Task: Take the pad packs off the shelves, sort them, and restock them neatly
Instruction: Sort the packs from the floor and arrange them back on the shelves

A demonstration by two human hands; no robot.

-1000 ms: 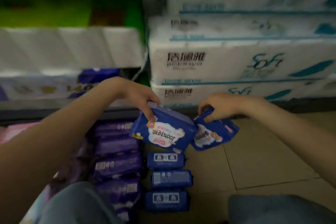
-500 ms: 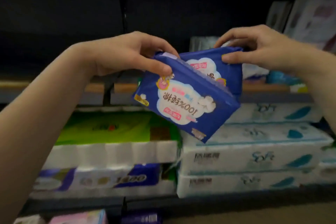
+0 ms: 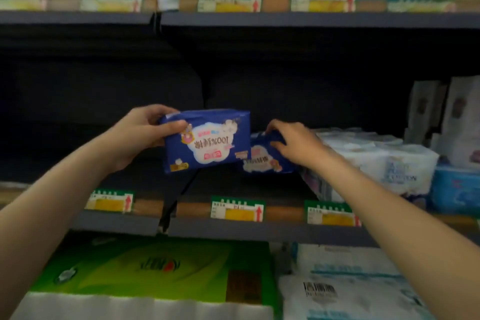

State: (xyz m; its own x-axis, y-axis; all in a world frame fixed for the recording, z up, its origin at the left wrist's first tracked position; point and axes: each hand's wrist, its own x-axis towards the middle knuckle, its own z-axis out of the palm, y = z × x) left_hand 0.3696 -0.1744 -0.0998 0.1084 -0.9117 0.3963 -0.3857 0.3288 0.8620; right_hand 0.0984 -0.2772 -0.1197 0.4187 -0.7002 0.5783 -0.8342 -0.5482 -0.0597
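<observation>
2 hands (image 3: pixel 141 135) (image 3: pixel 292 144) | fingers curled | each gripping 1 pad pack (image 3: pixel 207 143) (image 3: pixel 262 161)

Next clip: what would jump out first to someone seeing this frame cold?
Two bright blue pad packs against a dark, bare stretch of the middle shelf. The left hand grips the larger blue pack mid-air, its print upside down; the right hand holds the second blue pack lower and further right, beside white tissue bundles. Green-and-yellow price tags line the shelf edge.
</observation>
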